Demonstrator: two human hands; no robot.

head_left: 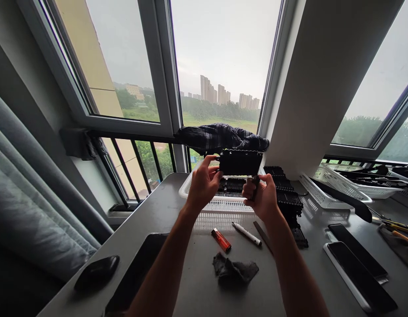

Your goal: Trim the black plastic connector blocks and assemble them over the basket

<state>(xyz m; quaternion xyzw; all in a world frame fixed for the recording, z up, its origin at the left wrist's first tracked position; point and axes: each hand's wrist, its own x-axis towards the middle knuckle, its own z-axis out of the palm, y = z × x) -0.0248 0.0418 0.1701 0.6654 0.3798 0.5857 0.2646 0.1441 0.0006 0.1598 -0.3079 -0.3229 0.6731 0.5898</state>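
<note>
My left hand (205, 182) pinches the left edge of a flat black plastic panel (240, 163), which has a row of small teeth along its top. The panel is held up above a white basket (228, 205) that holds more black parts. Below the panel's lower right corner, my right hand (261, 193) is closed around a small dark tool (255, 187). Its tip reaches the panel's lower edge; its exact kind is hidden by the fingers. Beside the right hand, more toothed black panels (284, 193) lie stacked.
Nearer on the table lie an orange lighter (221, 240), a white marker (246, 234), a thin metal strip (263, 237) and a crumpled grey cloth (235, 269). A black mouse (97, 272) is at left, phones (360, 273) at right. White baskets (332, 200) stand beyond them.
</note>
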